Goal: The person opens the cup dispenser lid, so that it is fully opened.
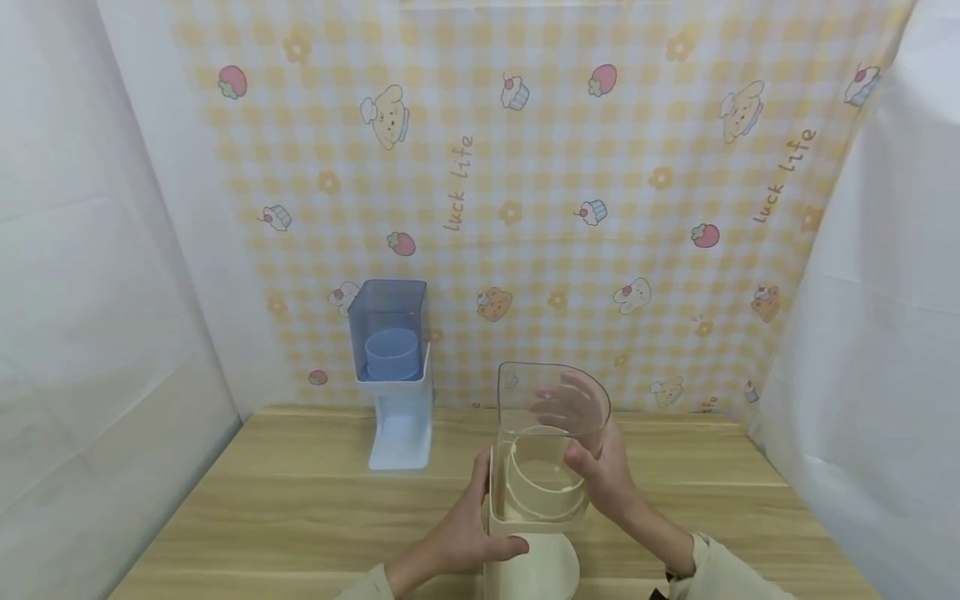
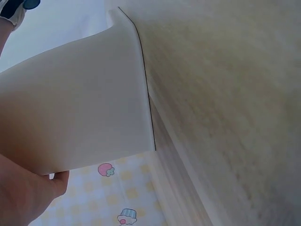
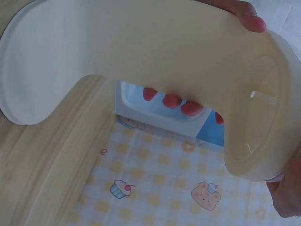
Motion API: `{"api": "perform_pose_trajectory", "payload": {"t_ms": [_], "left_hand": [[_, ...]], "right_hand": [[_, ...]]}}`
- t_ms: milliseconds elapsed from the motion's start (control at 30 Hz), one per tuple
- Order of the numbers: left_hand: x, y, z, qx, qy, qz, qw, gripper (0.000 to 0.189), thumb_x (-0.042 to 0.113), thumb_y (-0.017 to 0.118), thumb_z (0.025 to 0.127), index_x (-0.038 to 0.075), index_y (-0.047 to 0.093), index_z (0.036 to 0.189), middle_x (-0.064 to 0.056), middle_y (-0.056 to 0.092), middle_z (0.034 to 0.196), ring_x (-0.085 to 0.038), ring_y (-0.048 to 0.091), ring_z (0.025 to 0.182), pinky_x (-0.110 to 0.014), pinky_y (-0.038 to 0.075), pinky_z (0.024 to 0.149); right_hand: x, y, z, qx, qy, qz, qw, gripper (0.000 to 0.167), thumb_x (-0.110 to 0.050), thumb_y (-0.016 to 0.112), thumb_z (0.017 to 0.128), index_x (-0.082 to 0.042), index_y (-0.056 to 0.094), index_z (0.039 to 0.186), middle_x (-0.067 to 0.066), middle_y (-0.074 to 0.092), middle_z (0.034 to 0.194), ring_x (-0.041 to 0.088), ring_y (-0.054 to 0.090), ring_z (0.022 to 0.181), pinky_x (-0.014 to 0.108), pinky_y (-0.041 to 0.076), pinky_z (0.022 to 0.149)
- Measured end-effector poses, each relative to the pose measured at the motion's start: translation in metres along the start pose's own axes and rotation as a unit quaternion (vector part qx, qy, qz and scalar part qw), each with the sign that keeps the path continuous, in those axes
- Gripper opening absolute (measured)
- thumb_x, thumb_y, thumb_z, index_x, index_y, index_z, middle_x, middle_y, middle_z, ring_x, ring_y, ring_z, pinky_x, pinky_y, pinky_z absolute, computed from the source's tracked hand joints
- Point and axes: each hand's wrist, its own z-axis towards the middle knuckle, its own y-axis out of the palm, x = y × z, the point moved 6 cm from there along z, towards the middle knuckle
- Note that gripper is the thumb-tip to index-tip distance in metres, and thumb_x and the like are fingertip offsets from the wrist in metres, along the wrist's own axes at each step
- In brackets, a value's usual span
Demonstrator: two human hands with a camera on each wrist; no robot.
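Note:
A cream dispenser point(image 1: 538, 527) stands upright in both hands, with a clear open-topped container point(image 1: 517, 408), a ring inside it and a rounded base below. My left hand point(image 1: 461, 533) grips its column under the container; in the right wrist view the thumb lies on one side and several fingertips point(image 3: 172, 100) curl round the other. My right hand point(image 1: 615, 479) holds the clear container's right side, its thumb in front and its fingers seen through the plastic behind. In the right wrist view an oval opening point(image 3: 256, 113) shows in the container's underside.
A similar blue dispenser point(image 1: 403, 446) with a tinted container point(image 1: 363, 333) stands at the back left of the wooden table point(image 1: 300, 508). A checked, printed cloth point(image 1: 555, 250) hangs behind the table, and white sheets point(image 1: 75, 292) hang at the sides.

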Motion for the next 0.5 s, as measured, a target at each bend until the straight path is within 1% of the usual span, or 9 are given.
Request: {"api": "perform_pose_trajectory", "payload": {"t_ms": [133,233,300,433,500], "left_hand": [[0.0004,-0.0007,0.0,0.0,0.007,0.001,1.0,0.115,0.026,0.085,0.076,0.022,0.004,0.158,0.0,0.043,0.147,-0.017,0.048,0.127,-0.035,0.04,0.108],[0.0028,-0.0011,-0.0005,0.0,0.012,0.004,0.9999,0.115,0.027,0.085,0.077,0.019,0.004,0.158,-0.001,0.043,0.147,-0.017,0.048,0.126,-0.035,0.041,0.106],[0.0043,-0.0011,-0.0007,0.001,0.013,0.008,0.9999,0.114,0.027,0.084,0.077,0.02,0.004,0.158,0.0,0.043,0.147,-0.016,0.048,0.125,-0.035,0.042,0.105],[0.0057,-0.0011,-0.0003,0.002,0.018,0.018,0.9997,0.111,0.025,0.083,0.077,0.025,0.006,0.157,0.0,0.045,0.145,-0.017,0.049,0.124,-0.037,0.042,0.105],[0.0053,-0.001,-0.0001,0.002,0.013,0.021,0.9997,0.11,0.025,0.082,0.077,0.027,0.007,0.157,0.002,0.046,0.144,-0.016,0.049,0.124,-0.037,0.041,0.105]], "right_hand": [[0.0005,-0.0001,0.0007,0.006,-0.002,0.003,1.0,0.083,-0.048,0.058,0.098,0.012,0.026,0.146,0.01,0.062,0.133,0.023,0.066,0.115,0.036,0.055,0.096],[0.0007,-0.0002,0.0013,0.008,0.0,0.002,1.0,0.083,-0.049,0.058,0.098,0.012,0.027,0.146,0.011,0.062,0.132,0.023,0.067,0.114,0.037,0.056,0.096],[0.0004,-0.0003,0.0017,0.01,0.001,-0.001,1.0,0.083,-0.05,0.058,0.098,0.011,0.028,0.145,0.013,0.062,0.132,0.023,0.067,0.113,0.037,0.056,0.095],[-0.0004,-0.0007,0.0023,0.015,0.002,-0.008,0.9999,0.08,-0.049,0.058,0.098,0.009,0.03,0.146,0.018,0.062,0.129,0.023,0.068,0.111,0.037,0.057,0.093],[-0.0005,-0.001,0.0024,0.018,0.003,-0.012,0.9998,0.078,-0.048,0.058,0.098,0.007,0.032,0.146,0.018,0.062,0.128,0.023,0.069,0.11,0.038,0.057,0.092]]}}
